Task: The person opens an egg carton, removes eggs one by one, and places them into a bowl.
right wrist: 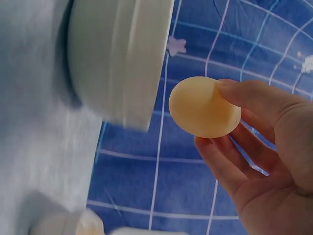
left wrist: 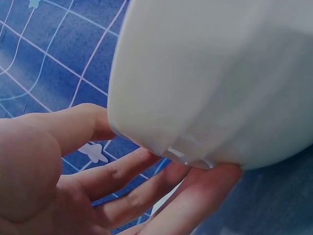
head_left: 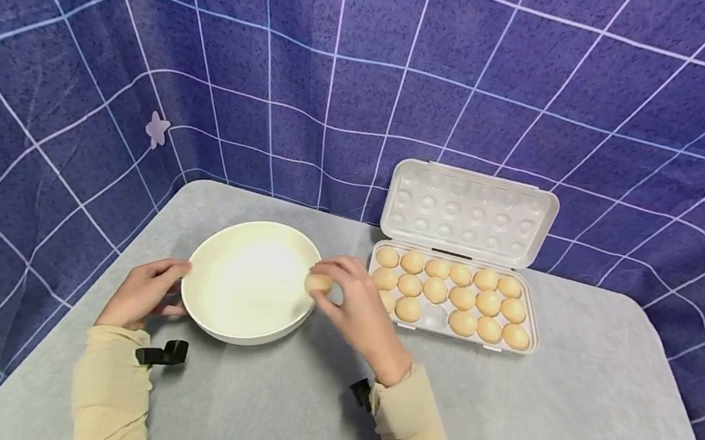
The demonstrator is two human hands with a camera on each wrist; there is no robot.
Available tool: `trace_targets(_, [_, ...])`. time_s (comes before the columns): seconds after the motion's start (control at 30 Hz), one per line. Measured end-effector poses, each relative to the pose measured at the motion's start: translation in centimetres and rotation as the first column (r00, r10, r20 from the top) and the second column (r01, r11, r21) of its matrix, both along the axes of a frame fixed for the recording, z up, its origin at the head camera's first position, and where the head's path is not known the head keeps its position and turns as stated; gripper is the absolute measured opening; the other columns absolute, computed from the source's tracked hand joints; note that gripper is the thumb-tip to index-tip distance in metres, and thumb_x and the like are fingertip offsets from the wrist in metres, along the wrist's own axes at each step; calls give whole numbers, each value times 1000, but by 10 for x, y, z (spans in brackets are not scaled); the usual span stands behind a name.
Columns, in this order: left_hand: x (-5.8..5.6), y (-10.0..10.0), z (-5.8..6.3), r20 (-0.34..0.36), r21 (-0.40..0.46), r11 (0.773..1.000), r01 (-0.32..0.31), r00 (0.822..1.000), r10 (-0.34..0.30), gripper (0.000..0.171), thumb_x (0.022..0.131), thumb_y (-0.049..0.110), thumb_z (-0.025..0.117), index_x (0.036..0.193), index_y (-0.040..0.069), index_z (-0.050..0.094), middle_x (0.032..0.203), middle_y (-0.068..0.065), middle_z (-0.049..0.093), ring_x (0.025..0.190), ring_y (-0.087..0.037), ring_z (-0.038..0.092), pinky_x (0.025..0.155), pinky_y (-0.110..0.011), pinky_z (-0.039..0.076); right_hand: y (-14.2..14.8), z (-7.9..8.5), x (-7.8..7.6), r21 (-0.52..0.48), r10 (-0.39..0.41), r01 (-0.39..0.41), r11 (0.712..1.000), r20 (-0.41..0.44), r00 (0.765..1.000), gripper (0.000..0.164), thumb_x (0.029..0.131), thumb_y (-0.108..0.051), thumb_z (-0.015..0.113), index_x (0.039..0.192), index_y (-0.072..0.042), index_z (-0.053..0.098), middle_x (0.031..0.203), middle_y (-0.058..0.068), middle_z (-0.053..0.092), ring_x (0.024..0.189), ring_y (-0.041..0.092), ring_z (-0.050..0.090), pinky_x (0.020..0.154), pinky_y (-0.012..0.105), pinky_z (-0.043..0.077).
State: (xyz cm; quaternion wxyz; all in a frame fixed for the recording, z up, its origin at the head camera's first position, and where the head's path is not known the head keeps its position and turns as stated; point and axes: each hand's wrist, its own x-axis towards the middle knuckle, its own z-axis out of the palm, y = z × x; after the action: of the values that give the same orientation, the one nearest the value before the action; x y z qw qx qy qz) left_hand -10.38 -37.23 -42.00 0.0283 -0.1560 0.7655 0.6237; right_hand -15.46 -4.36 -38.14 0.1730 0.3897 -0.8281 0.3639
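A wide cream bowl [head_left: 251, 281] stands on the table with nothing visible inside. My left hand [head_left: 145, 291] grips its left side, thumb at the rim and fingers against the outer wall, as the left wrist view shows on the pale bowl wall [left wrist: 195, 88]. Between thumb and fingers, my right hand [head_left: 357, 306] pinches a light brown egg [right wrist: 203, 106] at the bowl's right rim. In the right wrist view the egg is whole and held higher than the rim. To the right, an egg carton [head_left: 436, 316] holds several eggs, with one bare pocket in its front row.
The carton's clear lid [head_left: 468, 213] stands raised behind it, near the blue grid-patterned curtain [head_left: 370, 88]. A grey cloth [head_left: 576, 398] covers the table, stretching right of the carton and in front of the bowl. Black straps [head_left: 164, 353] sit at both wrists.
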Motion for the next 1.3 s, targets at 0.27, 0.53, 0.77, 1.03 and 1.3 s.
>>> trace_targets(0.27, [1, 1, 2, -6, -25, 1000, 8, 1000, -8, 60, 94, 38, 51, 133, -6, 39, 109, -12, 50, 84, -9, 59, 70, -37, 58, -26, -9, -6, 134, 7, -9, 991, 10, 1000, 23, 78, -12, 73, 100, -9, 67, 103, 0, 60, 101, 14, 52, 92, 22, 44])
trace_targets(0.53, [0, 1, 3, 14, -40, 999, 6, 1000, -6, 58, 95, 36, 49, 133, -7, 39, 115, -21, 49, 83, -9, 59, 69, -37, 58, -42, -21, -14, 241, 23, -20, 970, -8, 1000, 23, 76, -8, 73, 98, -8, 67, 99, 0, 61, 97, 15, 53, 89, 22, 45])
trace_targets(0.77, [0, 2, 2, 5, -41, 999, 10, 1000, -9, 59, 96, 35, 48, 134, -8, 38, 121, -25, 46, 85, -8, 59, 69, -37, 58, -55, -25, -18, 351, 32, -31, 936, 2, 999, 25, 73, -4, 72, 96, -11, 68, 99, -1, 61, 93, 15, 51, 82, 20, 48])
trace_targets(1.03, [-2, -4, -8, 0, -26, 1000, 4, 1000, -4, 61, 91, 42, 54, 130, -4, 45, 102, -6, 58, 85, -10, 61, 70, -40, 57, -66, -27, -24, 396, 68, -58, 916, -10, 998, 23, 71, -2, 73, 93, -9, 69, 93, 0, 63, 86, 16, 53, 80, 18, 47])
trace_targets(1.3, [-1, -1, -3, -13, -49, 999, 25, 1000, -25, 60, 95, 37, 49, 133, -8, 39, 105, -10, 55, 83, -6, 59, 68, -37, 58, -68, -26, -25, 452, 47, -26, 892, -35, 998, 24, 72, -6, 74, 96, -9, 69, 93, 0, 64, 86, 16, 56, 79, 20, 48])
